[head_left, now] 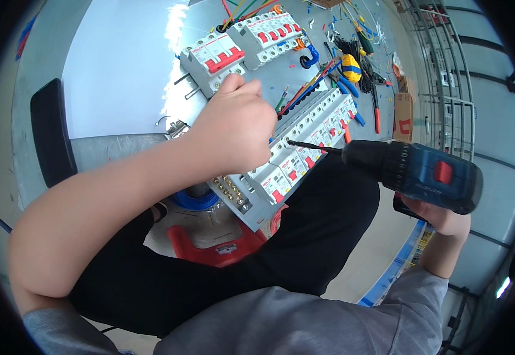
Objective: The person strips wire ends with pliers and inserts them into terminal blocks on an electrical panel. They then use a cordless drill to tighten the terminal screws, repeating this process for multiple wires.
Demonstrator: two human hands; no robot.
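Observation:
My right hand [438, 218] is wrapped round the grip of a dark blue cordless drill [420, 171] with a red switch. The drill's long thin bit points left, its tip over the row of circuit breakers [313, 148] with red levers. That row sits tilted on a grey metal plate [250, 218] by my knees. Above the row's left end, my left hand [239, 121] is closed, knuckles up; its fingertips are hidden, and what they hold does not show. Just beyond it stands a breaker with a wide red lever [222, 58], beside another breaker group [269, 35]. Coloured wires [304, 92] run behind the near row.
Blue-handled pliers [348, 86], a yellow and blue tool [351, 68] and black cable ties [347, 48] lie at the table's right. A white sheet [121, 71] and a black phone-like slab [53, 133] are at left. Below are a red stool [213, 251] and blue wire coil [195, 201].

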